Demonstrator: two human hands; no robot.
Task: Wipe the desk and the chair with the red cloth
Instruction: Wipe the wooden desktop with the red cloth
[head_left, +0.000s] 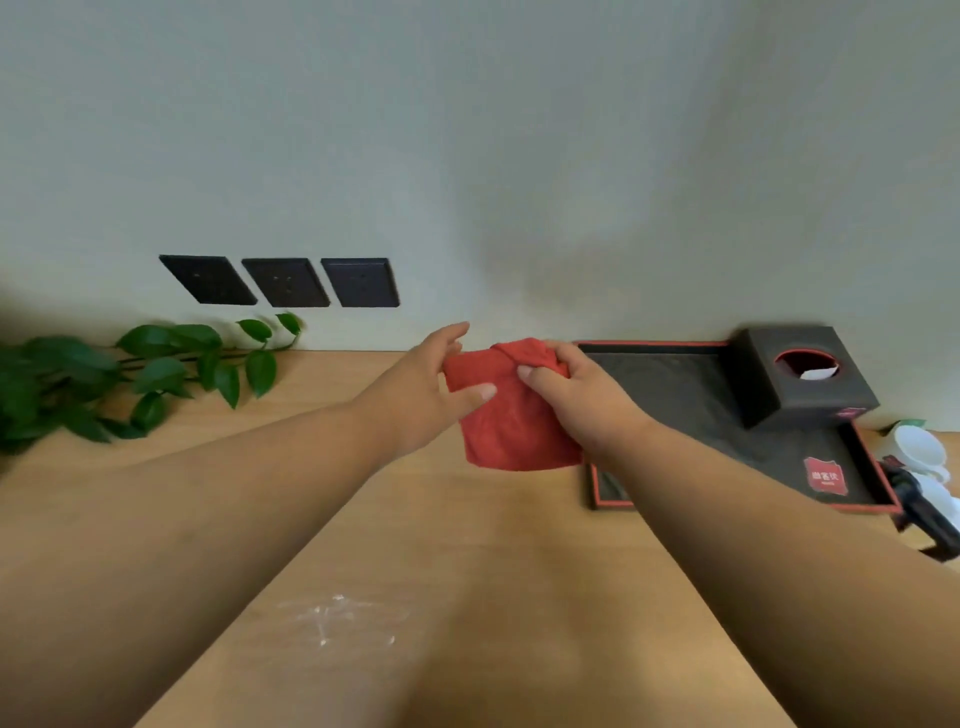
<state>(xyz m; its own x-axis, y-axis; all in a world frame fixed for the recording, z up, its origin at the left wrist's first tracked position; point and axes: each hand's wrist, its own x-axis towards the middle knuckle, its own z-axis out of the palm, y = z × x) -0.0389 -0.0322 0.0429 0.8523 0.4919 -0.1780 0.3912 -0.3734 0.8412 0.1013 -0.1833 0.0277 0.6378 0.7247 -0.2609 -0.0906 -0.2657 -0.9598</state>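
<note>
Bench, wooden, runs to the wall at its back edge; the chair is not in view. White powdery smear sits near the front edge, between the two forearms, not yet wiped.

Risk 1, judged: the black tray with red trim lies along the right side, reaching toward the back edge, and carries a black tissue box at its back right corner. A wide stroke to the right could catch the tray rim and shove it, or knock the white cups standing just beyond it at the right edge.

Risk 2, judged: leafy plant trails over the back left corner. A sweep that way could drag leaves or miss the surface under them.

Risk 3, judged: red cloth is bunched at its top edge. If laid down that way it would wipe a narrow strip and smear the powder instead of lifting it.

Cloth position: held in the air above the back half of the bench, just left of the tray, hanging between the hands. Left hand pinches the upper left corner, thumb across the front face. Right hand is clenched on the gathered upper right part. Lower hem hangs free; whether it touches the bench cannot be told.
</note>
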